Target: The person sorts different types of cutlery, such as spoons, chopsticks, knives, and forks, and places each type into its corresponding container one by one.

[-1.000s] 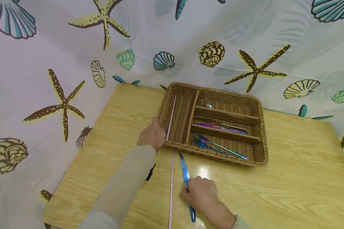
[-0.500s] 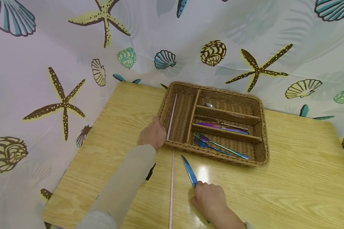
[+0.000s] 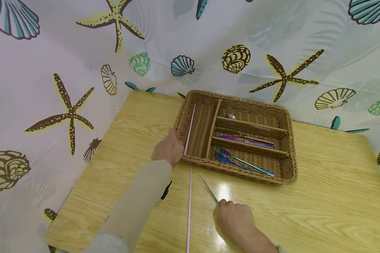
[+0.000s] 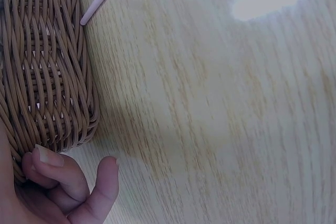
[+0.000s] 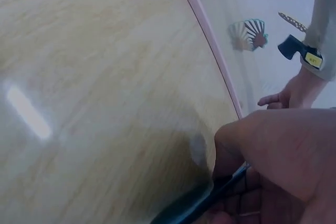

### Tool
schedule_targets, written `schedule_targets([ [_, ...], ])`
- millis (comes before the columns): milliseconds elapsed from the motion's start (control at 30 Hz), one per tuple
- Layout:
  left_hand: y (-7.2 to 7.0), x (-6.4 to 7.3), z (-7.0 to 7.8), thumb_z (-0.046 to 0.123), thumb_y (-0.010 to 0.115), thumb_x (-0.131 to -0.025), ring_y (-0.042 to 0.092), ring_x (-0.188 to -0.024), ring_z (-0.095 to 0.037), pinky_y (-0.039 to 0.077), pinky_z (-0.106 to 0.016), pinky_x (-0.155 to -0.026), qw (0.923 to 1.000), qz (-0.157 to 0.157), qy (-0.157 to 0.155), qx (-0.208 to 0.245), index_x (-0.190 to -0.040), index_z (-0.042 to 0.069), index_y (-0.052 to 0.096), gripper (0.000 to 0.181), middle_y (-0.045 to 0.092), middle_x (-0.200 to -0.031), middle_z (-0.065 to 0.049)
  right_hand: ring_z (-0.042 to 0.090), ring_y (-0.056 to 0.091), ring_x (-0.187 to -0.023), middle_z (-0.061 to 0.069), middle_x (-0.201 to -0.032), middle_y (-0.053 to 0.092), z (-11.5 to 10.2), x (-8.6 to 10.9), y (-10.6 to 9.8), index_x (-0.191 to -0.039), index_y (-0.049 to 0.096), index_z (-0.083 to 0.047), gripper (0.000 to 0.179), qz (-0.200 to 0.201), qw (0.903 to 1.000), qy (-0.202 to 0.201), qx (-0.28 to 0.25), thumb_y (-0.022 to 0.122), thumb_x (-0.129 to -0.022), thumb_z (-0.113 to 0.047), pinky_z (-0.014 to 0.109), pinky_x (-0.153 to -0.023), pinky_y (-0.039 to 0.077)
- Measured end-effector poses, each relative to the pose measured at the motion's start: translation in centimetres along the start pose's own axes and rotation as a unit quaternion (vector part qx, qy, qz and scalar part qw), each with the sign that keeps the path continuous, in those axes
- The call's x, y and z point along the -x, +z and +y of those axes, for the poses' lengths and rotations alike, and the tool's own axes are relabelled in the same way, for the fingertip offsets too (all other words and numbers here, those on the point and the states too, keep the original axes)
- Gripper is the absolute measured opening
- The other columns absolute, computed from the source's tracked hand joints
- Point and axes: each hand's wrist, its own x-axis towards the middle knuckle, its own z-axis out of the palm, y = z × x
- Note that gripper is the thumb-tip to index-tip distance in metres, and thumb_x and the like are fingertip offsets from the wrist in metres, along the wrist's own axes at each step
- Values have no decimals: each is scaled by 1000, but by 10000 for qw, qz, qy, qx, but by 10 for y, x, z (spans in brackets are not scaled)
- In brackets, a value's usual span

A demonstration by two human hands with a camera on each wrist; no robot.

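My left hand (image 3: pixel 168 149) holds the front left corner of a brown wicker cutlery basket (image 3: pixel 234 170); the left wrist view shows fingers (image 4: pixel 65 174) curled at its corner. In my right hand (image 3: pixel 239 225) is a table knife (image 3: pixel 210 189), held by the handle above the table. Its blade points up and left toward the basket, seen nearly edge-on. The right wrist view shows the dark glossy handle (image 5: pixel 197 203) coming out of the fist. A long pink stick (image 3: pixel 189 207), like a chopstick, lies on the table between the hands.
Another pink stick (image 3: pixel 190 128) lies in the basket's left compartment. On the right, three compartments hold forks (image 3: pixel 223 157), purple-blue and brownish knives (image 3: pixel 232 139) and a spoon (image 3: pixel 230 116). A shell-patterned cloth (image 3: pixel 209 45) hangs behind the wooden table (image 3: pixel 329 196).
My right hand has moved a little right with the knife and turned it, so its broad blue blade now shows as a thin edge. The left hand stays at the basket corner.
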Motion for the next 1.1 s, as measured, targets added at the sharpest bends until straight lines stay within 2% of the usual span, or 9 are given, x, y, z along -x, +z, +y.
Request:
schedule_targets([
  [133, 0, 0, 0, 28, 32, -106, 43, -39, -16, 30, -30, -36, 10000, 21, 39, -27, -126, 2, 37, 33, 56, -56, -7, 12, 45, -48, 4, -69, 59, 9, 1, -4, -89, 60, -4, 19, -126, 9996, -254, -88, 66, -84, -21, 27, -41, 41],
  [233, 0, -1, 0, 28, 32, -106, 43, -39, -16, 31, -30, -36, 9999, 72, 56, -74, -129, 1, 36, 35, 56, -56, -7, 11, 48, -50, 6, -70, 58, 17, 1, -11, -87, 58, -3, 15, -55, 9968, -592, -540, 66, -82, -14, 26, -41, 41],
  [300, 0, -1, 0, 28, 32, -106, 43, -39, -16, 31, -30, -37, 9999, 96, 62, -99, -131, 0, 34, 38, 56, -56, -7, 10, 45, -50, 5, -72, 55, 22, 1, -18, -86, 56, -2, 12, -31, 9904, -863, -1077, 65, -80, -8, 22, -41, 39],
  [400, 0, -1, -1, 28, 32, -106, 44, -39, -16, 32, -30, -37, 9998, 132, 56, -109, -132, 0, 34, 39, 56, -56, -7, 5, 38, -52, 2, -75, 49, 29, -1, -29, -86, 54, -3, 9, -140, 9742, -1185, -1915, 60, -80, -1, 15, -42, 32],
  [500, 1, -1, -1, 28, 33, -106, 46, -40, -17, 33, -31, -37, 9998, 149, 50, -104, -131, 0, 35, 37, 56, -57, -7, 4, 33, -54, -1, -75, 43, 35, -4, -37, -85, 50, -7, 10, -222, 9634, -1289, -2341, 55, -81, 1, 15, -44, 29],
  [667, 2, -2, -1, 28, 34, -106, 46, -40, -16, 32, -30, -38, 9999, 142, 50, -72, -132, 0, 35, 38, 56, -56, -6, 2, 33, -54, -4, -74, 42, 42, -7, -46, -87, 49, -11, 10, -210, 9617, -1048, -2525, 52, -88, -1, 19, -46, 31],
  [867, 1, -1, -1, 26, 32, -106, 41, -38, -15, 29, -29, -37, 9997, 215, 83, -110, -130, 0, 37, 36, 54, -54, -5, 3, 32, -53, -9, -65, 37, 57, -15, -63, -86, 48, -17, 13, 304, 9703, -595, -2325, 52, -94, -8, 20, -46, 28],
  [1000, 1, -1, -2, 26, 31, -105, 39, -38, -15, 28, -29, -37, 9997, 235, 85, -68, -123, 3, 39, 30, 53, -55, -4, 6, 32, -47, -6, -59, 37, 74, -25, -75, -97, 52, -12, 3, 509, 9713, -169, -2317, 50, -95, -10, 22, -43, 27],
  [1100, 2, -1, -2, 26, 31, -105, 40, -39, -15, 29, -30, -37, 9997, 216, 83, -28, -117, 5, 40, 26, 53, -56, -4, 10, 34, -45, -3, -58, 41, 89, -34, -80, -108, 55, -8, 13, 674, 9735, 66, -2186, 48, -98, -13, 24, -42, 27],
])
